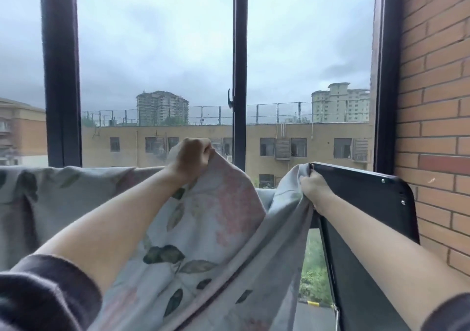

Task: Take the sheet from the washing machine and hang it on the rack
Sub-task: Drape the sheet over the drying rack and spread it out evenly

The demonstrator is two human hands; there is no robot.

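Now each hand, left hand (191, 158) and right hand (313, 186), grips the sheet (203, 229), seemingly over the rack (361, 185).

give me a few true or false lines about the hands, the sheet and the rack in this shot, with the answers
1. Both hands grip the sheet. True: the left hand and the right hand each hold bunched fabric.
2. The sheet is plain white. False: it is pale blue-grey with pink flowers and green leaves.
3. The right hand is at the bare end of the black rack. True.
4. The left hand is lower than the right hand. False: it holds its fabric higher.
5. The wall at the right is tiled white. False: it is a brick wall.
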